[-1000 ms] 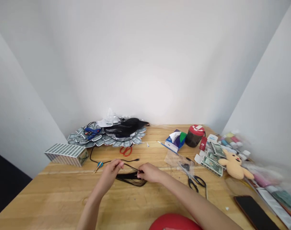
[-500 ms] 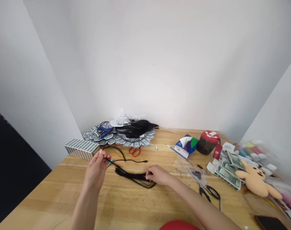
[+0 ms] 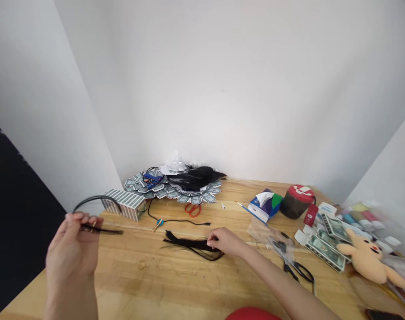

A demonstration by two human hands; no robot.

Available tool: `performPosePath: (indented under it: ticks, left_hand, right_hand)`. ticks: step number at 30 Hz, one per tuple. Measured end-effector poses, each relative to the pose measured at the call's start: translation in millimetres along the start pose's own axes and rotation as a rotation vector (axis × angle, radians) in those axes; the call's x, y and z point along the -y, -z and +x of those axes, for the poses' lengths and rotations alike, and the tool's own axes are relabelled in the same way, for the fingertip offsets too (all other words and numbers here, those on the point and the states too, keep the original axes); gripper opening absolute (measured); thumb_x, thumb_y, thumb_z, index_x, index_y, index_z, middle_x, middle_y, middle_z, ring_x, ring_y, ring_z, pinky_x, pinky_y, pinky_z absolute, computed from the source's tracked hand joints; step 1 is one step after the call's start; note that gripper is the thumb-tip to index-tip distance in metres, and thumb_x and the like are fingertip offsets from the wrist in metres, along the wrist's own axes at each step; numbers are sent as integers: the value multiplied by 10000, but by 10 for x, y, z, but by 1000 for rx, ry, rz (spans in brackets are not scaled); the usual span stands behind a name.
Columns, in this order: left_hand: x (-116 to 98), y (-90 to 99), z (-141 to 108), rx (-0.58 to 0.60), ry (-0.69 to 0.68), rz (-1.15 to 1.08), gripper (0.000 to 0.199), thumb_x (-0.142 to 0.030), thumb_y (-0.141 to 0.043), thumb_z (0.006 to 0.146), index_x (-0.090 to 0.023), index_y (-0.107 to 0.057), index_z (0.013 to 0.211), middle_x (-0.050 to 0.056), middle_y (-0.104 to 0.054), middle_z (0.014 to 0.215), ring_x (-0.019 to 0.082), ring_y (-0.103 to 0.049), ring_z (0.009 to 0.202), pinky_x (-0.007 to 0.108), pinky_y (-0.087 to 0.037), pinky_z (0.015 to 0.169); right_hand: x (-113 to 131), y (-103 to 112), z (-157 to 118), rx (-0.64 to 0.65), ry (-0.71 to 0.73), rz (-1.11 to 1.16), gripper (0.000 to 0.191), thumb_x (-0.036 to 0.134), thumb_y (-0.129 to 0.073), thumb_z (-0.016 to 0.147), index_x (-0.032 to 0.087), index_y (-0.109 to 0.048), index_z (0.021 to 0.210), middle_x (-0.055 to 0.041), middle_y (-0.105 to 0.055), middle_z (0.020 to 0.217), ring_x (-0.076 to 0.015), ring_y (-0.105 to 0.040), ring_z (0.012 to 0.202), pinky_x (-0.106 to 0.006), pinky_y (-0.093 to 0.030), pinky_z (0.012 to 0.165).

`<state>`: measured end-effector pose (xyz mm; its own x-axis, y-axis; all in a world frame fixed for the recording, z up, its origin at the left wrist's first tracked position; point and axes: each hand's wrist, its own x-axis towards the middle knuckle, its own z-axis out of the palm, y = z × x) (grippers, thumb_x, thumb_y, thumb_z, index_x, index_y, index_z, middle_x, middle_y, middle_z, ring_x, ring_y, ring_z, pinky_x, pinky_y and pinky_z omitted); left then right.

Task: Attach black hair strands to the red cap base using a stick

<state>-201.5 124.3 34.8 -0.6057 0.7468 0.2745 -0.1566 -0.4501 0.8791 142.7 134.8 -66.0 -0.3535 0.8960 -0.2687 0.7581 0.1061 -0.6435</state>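
Observation:
My left hand [image 3: 76, 235] is raised at the left, its fingers closed on a thin black strand [image 3: 107, 230] that pokes out to the right; a dark loop [image 3: 97, 197] arches above the fingers. Near the middle of the table, my right hand [image 3: 224, 241] pinches the right end of a black hair bundle [image 3: 189, 243] lying on the wood. Between the hands, a clip with a blue round top [image 3: 160, 222] lies beside a thin black cable [image 3: 185, 220].
Behind are a patterned box [image 3: 125, 204], red-handled scissors [image 3: 193, 210] and a black hair pile [image 3: 197, 178] on fanned paper notes. To the right: tissue box [image 3: 265, 205], lidded jar [image 3: 297, 201], black-handled scissors [image 3: 298, 269], plush toy [image 3: 367, 257].
My left hand has moved left, away from the hair bundle, with the strand and dark loop. My right hand stays at the bundle's right end. The view has shifted slightly.

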Motion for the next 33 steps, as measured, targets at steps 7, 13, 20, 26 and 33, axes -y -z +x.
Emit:
performPosePath:
  ticks: [7, 13, 20, 26, 33]
  left_hand:
    - [57, -317, -295, 291, 33, 364, 291, -459, -702, 729, -176, -637, 719, -36, -567, 573, 142, -527, 557, 233, -408, 510]
    - [88, -665, -613, 580, -1, 566, 345, -522, -544, 785, -198, -602, 682, -55, -454, 451, 141, -423, 458, 227, -295, 447]
    - [32, -1004, -1187, 909, -70, 571, 312, -432, -483, 849, -209, -557, 643, -18, -537, 574, 174, -500, 592, 242, -344, 558]
    - [-15, -1143, -1636, 1148, -59, 474, 317, -407, -427, 906, -203, -568, 707, 20, -639, 708, 186, -565, 676, 247, -402, 623]
    - [-29, -1112, -1968, 1204, -85, 521, 330, -425, -450, 917, -197, -568, 709, 15, -586, 667, 173, -507, 627, 251, -328, 561]
  right_hand:
    - [58, 213, -172, -139, 36, 135, 303, 318, -557, 948, 166, -559, 1210, -62, -658, 1070, -175, -673, 808, -350, -577, 677]
    - [246, 380, -460, -457, 115, 82, 312, 281, -568, 939, 202, -553, 1241, -88, -593, 1253, -238, -620, 1042, -455, -523, 864]
    - [906, 437, -1091, -510, 224, 73, 427, 298, -512, 947, 252, -472, 1370, -75, -676, 1169, -134, -628, 632, -357, -530, 722]
    - [908, 357, -1409, -449, 236, 127, 360, 238, -546, 896, 280, -595, 1250, -29, -731, 1069, -172, -652, 723, -280, -479, 678]
    - [570, 265, -1683, -448, 159, 189, 172, 303, -559, 880, 227, -656, 759, 3, -633, 657, -166, -547, 604, -264, -365, 544]
